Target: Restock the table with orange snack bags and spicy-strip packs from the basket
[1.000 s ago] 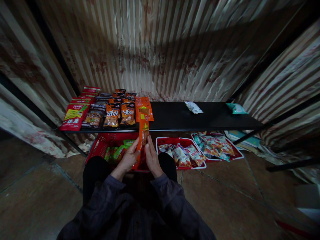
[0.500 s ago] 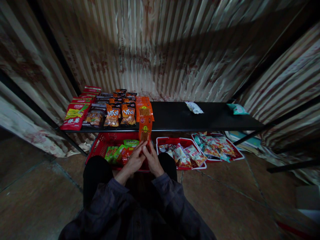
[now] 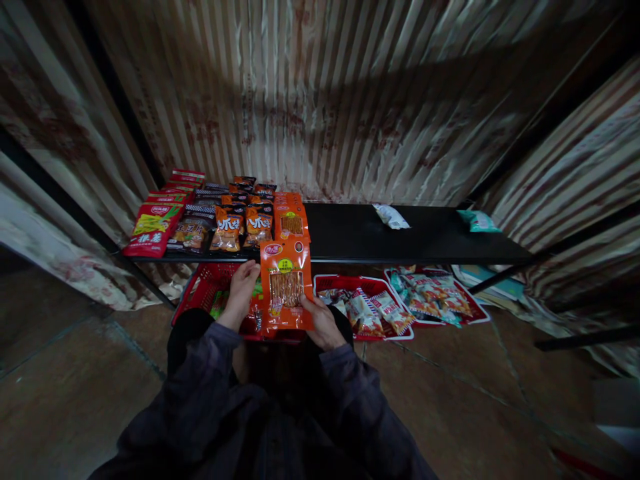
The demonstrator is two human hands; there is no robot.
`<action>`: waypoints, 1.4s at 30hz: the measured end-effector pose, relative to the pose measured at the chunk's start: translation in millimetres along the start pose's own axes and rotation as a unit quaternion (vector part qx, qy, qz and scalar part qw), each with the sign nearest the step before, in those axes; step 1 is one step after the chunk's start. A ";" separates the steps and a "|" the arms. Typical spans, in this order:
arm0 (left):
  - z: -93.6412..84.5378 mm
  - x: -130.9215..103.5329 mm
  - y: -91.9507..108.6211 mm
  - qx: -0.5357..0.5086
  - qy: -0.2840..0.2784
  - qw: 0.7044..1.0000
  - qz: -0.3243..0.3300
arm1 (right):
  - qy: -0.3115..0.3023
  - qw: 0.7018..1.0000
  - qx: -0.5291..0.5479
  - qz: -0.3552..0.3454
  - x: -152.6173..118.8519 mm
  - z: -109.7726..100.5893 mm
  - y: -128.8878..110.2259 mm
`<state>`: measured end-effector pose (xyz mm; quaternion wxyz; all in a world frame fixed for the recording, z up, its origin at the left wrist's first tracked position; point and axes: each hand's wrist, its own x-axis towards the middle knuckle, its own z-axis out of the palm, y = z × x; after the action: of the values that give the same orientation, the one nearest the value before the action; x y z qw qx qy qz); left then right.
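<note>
My right hand (image 3: 323, 323) holds an orange snack packet (image 3: 285, 287) by its lower right edge, thumb on the front and fingers hidden behind. The packet faces me upright, just in front of the shelf edge, its clear window showing brown strips. My left hand (image 3: 241, 291) is beside the packet's left edge with its fingers loosely extended; whether the fingertips touch it is unclear. Behind, another orange packet (image 3: 291, 220) lies on the black shelf (image 3: 350, 243), right of orange-and-black snack bags (image 3: 259, 227).
Red bags (image 3: 155, 227) and dark snack bags (image 3: 190, 230) fill the shelf's left end. A white bag (image 3: 391, 217) and a teal bag (image 3: 479, 221) lie farther right. Below stand a red basket (image 3: 193, 297) with green packets and two red-and-white baskets (image 3: 407, 333) of snack bags.
The held packet has come nearer, and its front now faces me. My hands, together at its bottom before, have parted: the left to its left side, the right to its lower right edge.
</note>
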<state>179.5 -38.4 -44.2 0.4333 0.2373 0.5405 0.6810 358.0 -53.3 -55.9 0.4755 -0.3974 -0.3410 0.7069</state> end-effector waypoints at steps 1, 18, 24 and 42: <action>0.3 2.5 2.5 -0.007 -0.017 1.000 -0.018 | -0.001 1.000 0.008 0.022 -1.1 -1.1 -0.7; 4.2 6.1 4.8 -0.085 0.003 0.992 -0.094 | -0.046 0.993 0.043 0.100 -3.4 -6.1 8.1; 0.6 3.1 6.1 -0.066 -0.029 0.990 -0.120 | -0.059 0.986 0.104 0.113 1.5 -10.3 14.0; -10.7 40.8 55.0 0.207 -0.249 0.942 -0.089 | -0.136 0.970 0.066 0.192 1.2 -26.4 21.0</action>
<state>131.8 -11.8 -1.5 0.5540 0.4346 0.5635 0.4321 372.7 -56.1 -86.1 0.3051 -0.3236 -0.2724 0.8532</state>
